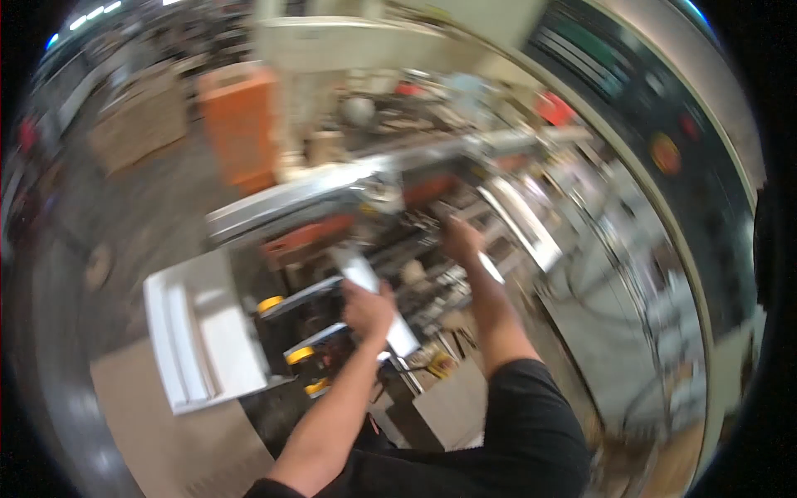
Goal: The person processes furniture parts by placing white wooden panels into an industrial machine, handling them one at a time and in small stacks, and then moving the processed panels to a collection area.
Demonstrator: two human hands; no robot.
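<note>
A white flat strip [401, 334] slants across the middle of the machine bed. My left hand [369, 312] is closed around it, thumb on the upper side. Farther forward and to the right, my right hand [462, 239] reaches over the dark machine bed [419, 270]. Motion blur smears its fingers, so whether it grips anything is unclear. A second white piece [521, 224], long and narrow, lies beyond it to the right.
On the left, a white tray [235, 353] holds white strips [183, 344]. Yellow-capped bars [300, 355] jut beside it. A metal rail [290, 197] crosses behind the bed. An orange bin [241, 124] stands beyond. A dark control panel [647, 124] rises at right.
</note>
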